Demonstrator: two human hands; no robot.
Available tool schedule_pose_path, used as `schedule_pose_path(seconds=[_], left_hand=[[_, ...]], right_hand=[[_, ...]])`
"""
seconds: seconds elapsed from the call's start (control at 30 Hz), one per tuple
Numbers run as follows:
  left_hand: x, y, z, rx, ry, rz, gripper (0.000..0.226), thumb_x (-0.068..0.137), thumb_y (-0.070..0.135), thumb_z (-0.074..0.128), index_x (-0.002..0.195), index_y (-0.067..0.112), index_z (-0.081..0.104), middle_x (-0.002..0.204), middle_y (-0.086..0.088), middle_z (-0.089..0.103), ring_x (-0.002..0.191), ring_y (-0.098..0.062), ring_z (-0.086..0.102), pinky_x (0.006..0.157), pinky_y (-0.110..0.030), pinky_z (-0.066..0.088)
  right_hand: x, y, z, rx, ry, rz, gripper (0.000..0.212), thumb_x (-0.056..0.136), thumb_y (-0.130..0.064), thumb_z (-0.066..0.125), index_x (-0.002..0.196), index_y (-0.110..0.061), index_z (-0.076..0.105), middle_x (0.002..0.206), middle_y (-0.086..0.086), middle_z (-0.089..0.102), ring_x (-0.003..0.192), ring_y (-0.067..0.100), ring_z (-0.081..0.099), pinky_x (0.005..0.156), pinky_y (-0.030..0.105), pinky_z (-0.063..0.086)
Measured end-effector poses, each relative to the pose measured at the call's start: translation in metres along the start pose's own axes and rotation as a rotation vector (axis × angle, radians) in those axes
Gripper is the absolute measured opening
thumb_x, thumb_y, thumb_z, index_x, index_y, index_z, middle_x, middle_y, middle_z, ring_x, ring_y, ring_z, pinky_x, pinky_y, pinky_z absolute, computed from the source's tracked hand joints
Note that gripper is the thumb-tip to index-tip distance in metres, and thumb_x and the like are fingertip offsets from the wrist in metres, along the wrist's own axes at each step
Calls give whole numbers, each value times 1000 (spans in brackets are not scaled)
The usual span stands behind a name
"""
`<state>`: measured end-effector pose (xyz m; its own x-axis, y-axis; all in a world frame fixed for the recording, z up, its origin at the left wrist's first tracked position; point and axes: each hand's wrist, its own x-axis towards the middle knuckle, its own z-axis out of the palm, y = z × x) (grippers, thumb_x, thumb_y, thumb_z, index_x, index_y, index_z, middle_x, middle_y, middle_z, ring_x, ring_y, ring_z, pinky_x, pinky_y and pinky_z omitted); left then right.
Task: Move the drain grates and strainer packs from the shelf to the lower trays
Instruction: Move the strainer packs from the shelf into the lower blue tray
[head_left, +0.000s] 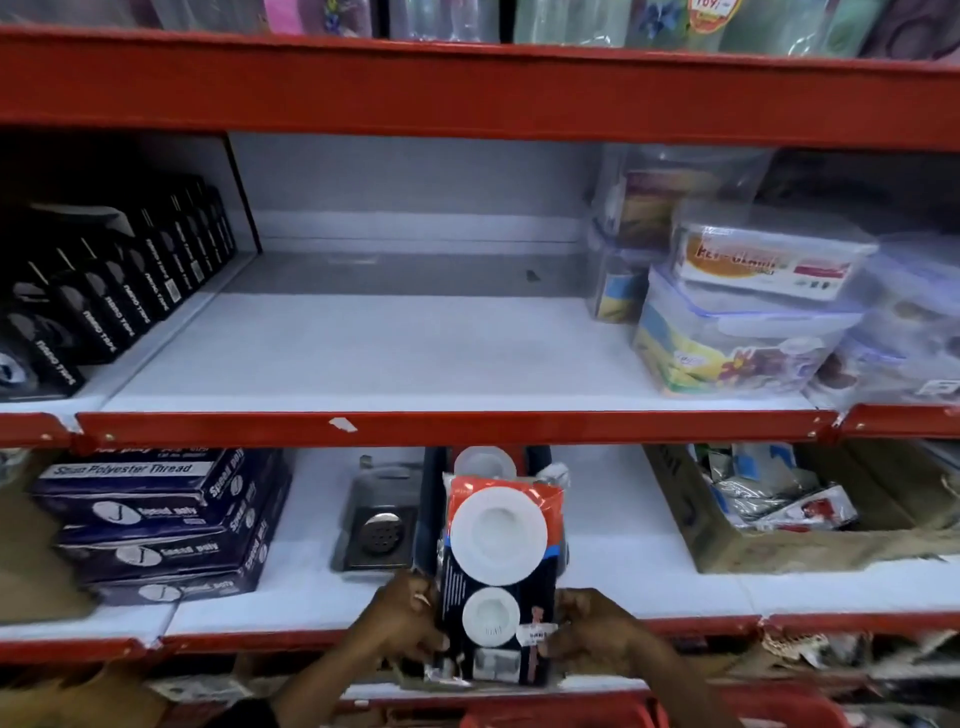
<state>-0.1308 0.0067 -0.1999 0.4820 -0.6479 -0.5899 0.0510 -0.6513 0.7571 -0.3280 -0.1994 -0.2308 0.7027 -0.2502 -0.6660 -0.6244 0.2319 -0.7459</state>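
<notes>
Red plastic basket rim (649, 714) edges the bottom of the view as a person's two hands clamp a tall card-backed strainer pack (498, 566), its clear blister showing two white round strainers, at the front lip of the lower white shelf with red edging (701, 626). Fingers of the left hand (402, 621) press the pack's left edge and those of the right hand (589, 626) press its right edge, both closed on its lower half, with the pack upright between them. Just beyond the left fingertips lies a square steel drain grate (376, 530) with a round perforated centre, flat on the shelf. Likely light and fairly stiff, the pack's slick film favours that edge grip; the grate looks heavier and rigid, best pinched by its rim.
</notes>
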Motion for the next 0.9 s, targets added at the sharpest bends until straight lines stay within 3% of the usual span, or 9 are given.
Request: schedule_pose_path(seconds=[0.07, 0.13, 0.23, 0.3, 0.43, 0.6, 0.7, 0.77, 0.9], left_hand=[[4, -10, 5, 7, -16, -47, 31, 60, -9, 79, 73, 9, 59, 57, -4, 68, 49, -18, 66, 49, -33, 57], [12, -10, 4, -24, 14, -45, 31, 62, -11, 77, 77, 9, 59, 64, -8, 64, 51, -20, 64, 49, -34, 58], [29, 5, -4, -73, 51, -13, 38, 60, -11, 80, 86, 10, 62, 75, -10, 64, 64, -23, 66, 55, -35, 58], [40, 20, -10, -102, 69, 10, 43, 64, -10, 81, 98, 8, 61, 83, -12, 64, 71, -26, 66, 51, -31, 56], [65, 46, -17, -125, 176, 63, 47, 69, -14, 77, 108, 2, 59, 83, -11, 65, 67, -26, 65, 46, -27, 54], [95, 59, -12, -28, 325, 128, 41, 70, -5, 76, 110, 2, 67, 105, -16, 74, 91, -27, 71, 85, -40, 59], [96, 58, -2, 223, 397, 165, 25, 76, 21, 74, 100, 17, 73, 96, -4, 78, 83, -21, 71, 69, -22, 51], [99, 52, 4, 249, 339, 151, 21, 78, 21, 74, 98, 16, 72, 89, -4, 76, 76, -20, 69, 63, -24, 51], [109, 36, 9, 273, 299, 94, 30, 69, 23, 74, 97, 16, 71, 92, -6, 78, 83, -24, 73, 74, -36, 61]], right_hand=[[2, 8, 2, -24, 26, 32, 62, 47, -2, 95, 101, 3, 65, 94, 24, 65, 85, 38, 67, 93, 61, 48], [2, 3, 2, -9, 90, 28, 43, 59, 5, 85, 95, 1, 62, 89, 21, 62, 78, 32, 72, 86, 55, 53], [12, -15, -3, -14, 183, -52, 45, 62, 6, 86, 102, 4, 65, 89, 13, 64, 86, 32, 74, 77, 45, 60], [19, -33, -6, 4, 267, -106, 35, 65, 11, 84, 92, -5, 68, 80, 6, 67, 78, 25, 72, 74, 41, 61], [43, -60, -14, -2, 458, -178, 51, 67, 9, 83, 114, -1, 66, 100, 15, 76, 87, 29, 72, 86, 51, 59], [67, -80, -11, -175, 589, -175, 50, 72, -9, 80, 120, -4, 66, 115, 12, 74, 104, 27, 70, 86, 31, 55], [69, -84, -2, -382, 586, -165, 34, 79, -13, 73, 112, -9, 68, 110, 11, 74, 99, 28, 70, 74, 27, 51], [74, -79, 0, -420, 537, -138, 45, 78, -13, 76, 121, -10, 64, 114, 12, 72, 95, 27, 70, 70, 27, 54], [88, -67, 3, -515, 512, -121, 61, 75, -16, 80, 131, -8, 58, 126, 11, 68, 115, 27, 64, 84, 20, 46]])
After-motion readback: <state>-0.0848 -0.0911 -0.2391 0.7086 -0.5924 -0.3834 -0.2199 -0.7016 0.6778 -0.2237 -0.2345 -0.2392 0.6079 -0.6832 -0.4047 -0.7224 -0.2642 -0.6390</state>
